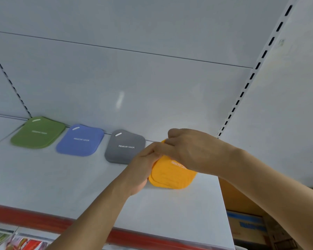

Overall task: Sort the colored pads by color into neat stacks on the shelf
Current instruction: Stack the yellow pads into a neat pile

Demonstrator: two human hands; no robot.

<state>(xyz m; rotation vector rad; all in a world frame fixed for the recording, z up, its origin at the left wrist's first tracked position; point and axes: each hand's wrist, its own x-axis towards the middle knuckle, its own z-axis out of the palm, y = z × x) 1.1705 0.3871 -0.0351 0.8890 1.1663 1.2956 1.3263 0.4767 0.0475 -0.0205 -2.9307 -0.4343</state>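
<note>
Hands (170, 156) on soft rounded orange pads (172, 175)

2 bare forearms show, each ending in a bare hand: left hand (142, 170), right hand (192, 150). No sleeve reaches the wrists. No ring, watch or glove shows on either.

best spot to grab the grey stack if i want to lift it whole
Probably the grey stack by its near edge, from the front: it lies flat on the shelf, its back is against the wall, and bare shelf lies in front. Thumb on top, fingers under.
</note>
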